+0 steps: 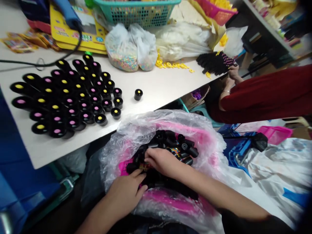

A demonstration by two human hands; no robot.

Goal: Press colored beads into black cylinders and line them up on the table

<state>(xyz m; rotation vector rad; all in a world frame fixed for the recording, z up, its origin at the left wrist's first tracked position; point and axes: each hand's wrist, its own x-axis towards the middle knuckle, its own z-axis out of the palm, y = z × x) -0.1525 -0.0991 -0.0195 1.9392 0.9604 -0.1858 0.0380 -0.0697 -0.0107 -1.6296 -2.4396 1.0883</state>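
A pink basket (179, 201) lined with clear plastic film (110, 162) sits in front of me below the table edge. Black cylindrical parts (168, 138) fill it in a loose heap, with small multicoloured bits showing between them. My right hand (163, 161) reaches in over the heap, fingers curled and closed; whatever they grip is hidden. My left hand (128, 191) rests at the basket's near-left side, fingers stretched among the parts and thumb apart. On the table, black cylinders with yellow or pink dots on top (70, 94) stand in rows. One dotted cylinder (138, 94) stands alone to their right.
On the white table (151, 81) lie a bag of coloured beads (124, 58), a teal basket (138, 14), yellow boxes (58, 35) and yellow rings (170, 64). A co-worker's hands (231, 78) touch another group of black pieces (212, 63) at right. A blue cable-ended tool (68, 14) lies top left.
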